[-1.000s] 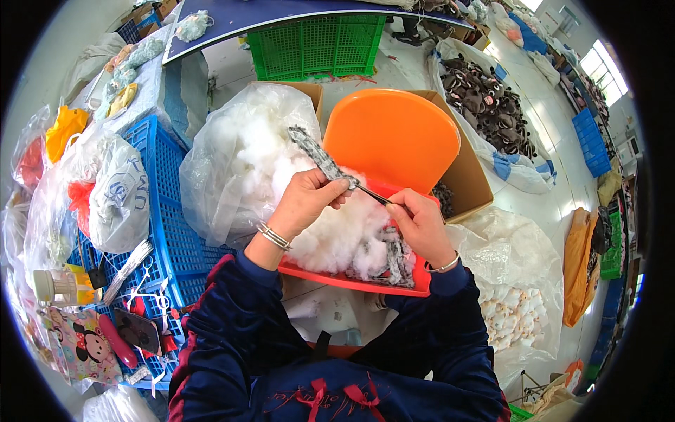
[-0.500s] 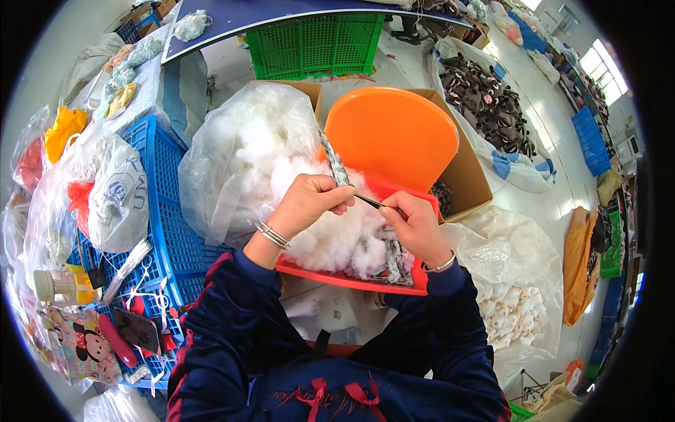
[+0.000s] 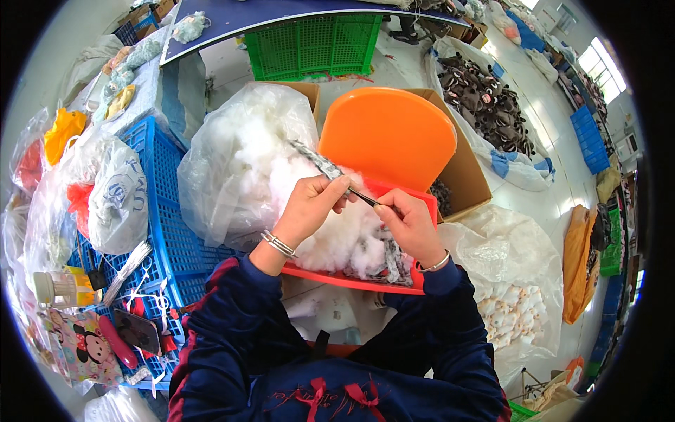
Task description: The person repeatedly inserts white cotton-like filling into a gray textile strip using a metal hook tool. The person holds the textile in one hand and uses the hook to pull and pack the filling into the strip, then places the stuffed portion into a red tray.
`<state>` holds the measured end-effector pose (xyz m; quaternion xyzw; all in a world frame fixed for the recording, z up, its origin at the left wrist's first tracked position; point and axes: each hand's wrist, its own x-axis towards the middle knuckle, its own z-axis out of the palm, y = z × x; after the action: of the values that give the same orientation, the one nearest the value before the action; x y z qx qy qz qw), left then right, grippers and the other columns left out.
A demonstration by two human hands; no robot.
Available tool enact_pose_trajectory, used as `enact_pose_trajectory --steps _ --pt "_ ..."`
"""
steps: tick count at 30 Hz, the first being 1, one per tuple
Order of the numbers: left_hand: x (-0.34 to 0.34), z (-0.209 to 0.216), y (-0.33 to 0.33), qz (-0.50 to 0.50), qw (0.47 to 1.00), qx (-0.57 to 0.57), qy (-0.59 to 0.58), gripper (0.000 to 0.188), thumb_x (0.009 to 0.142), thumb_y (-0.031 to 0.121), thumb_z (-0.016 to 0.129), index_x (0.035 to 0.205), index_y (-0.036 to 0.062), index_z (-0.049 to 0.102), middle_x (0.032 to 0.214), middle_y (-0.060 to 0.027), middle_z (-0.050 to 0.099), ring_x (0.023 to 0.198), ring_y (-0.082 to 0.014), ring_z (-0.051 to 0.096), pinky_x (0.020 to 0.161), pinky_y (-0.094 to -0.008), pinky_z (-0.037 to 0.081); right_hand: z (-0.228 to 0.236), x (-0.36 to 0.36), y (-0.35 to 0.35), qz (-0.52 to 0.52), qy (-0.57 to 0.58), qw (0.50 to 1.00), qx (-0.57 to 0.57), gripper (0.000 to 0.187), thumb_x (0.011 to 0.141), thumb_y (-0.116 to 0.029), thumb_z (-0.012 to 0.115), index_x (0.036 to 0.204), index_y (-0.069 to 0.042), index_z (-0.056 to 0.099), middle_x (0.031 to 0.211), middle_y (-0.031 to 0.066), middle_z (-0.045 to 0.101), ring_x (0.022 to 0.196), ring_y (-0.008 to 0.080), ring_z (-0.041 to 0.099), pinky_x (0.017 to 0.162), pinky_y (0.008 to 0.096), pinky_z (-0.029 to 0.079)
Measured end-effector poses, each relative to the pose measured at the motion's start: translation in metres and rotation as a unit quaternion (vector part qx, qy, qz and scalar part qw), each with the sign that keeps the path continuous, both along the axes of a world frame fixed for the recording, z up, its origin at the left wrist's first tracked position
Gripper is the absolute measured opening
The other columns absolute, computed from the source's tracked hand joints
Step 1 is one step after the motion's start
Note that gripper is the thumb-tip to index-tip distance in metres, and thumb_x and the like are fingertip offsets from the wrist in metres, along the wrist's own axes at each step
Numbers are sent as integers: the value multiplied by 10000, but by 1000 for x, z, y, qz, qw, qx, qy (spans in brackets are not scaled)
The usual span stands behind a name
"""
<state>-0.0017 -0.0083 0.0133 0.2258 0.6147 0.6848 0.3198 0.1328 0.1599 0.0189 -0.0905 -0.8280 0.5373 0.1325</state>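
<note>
Pinched between the fingers of my left hand [image 3: 309, 207] is a narrow grey-and-white fuzzy fabric strip [image 3: 320, 162], its free end pointing up and left. My right hand [image 3: 411, 225] grips a slim dark tool that looks like tweezers [image 3: 365, 198]. The tool's far end meets the strip at my left fingertips; whether it sits inside the fabric is hidden. Both hands are above a heap of white fluffy stuffing [image 3: 337, 243] in a red tray [image 3: 351, 284]. More grey fuzzy pieces [image 3: 395, 266] lie in the tray near my right wrist.
An orange chair back [image 3: 387, 137] rises beyond the tray, beside a cardboard box [image 3: 464, 176]. A clear bag of stuffing [image 3: 211, 169] stands left, near a blue crate [image 3: 176, 225] with scissors [image 3: 163, 302]. A bag of small cream pieces [image 3: 513, 309] lies right.
The grey strip has swung left, from nearly upright to a lower slant. My right hand and the tool have shifted only slightly, still meeting the strip at my left fingertips.
</note>
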Motion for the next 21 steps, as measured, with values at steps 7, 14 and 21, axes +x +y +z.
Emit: enact_pose_trajectory --steps 7,14,21 --pt "2 -3 2 7 992 61 -106 291 950 288 634 935 14 729 594 38 504 566 -49 476 536 -207 370 -10 -4 -8 10 6 995 -95 114 936 -103 612 892 -7 568 717 -21 509 636 60 440 570 227 372" --pt "8 -2 6 30 998 33 -47 285 962 260 617 923 -6 710 614 21 542 563 -63 488 546 -210 391 -13 -3 -23 -12 -19 974 -223 133 956 -124 592 883 -23 548 726 -46 498 658 36 424 575 209 363" --pt "5 3 3 33 990 95 -99 278 968 235 593 882 -13 686 641 13 532 579 -79 509 544 -219 360 -8 -7 -25 -36 20 993 -107 130 936 -102 613 876 3 565 692 -21 506 640 44 431 556 227 365"
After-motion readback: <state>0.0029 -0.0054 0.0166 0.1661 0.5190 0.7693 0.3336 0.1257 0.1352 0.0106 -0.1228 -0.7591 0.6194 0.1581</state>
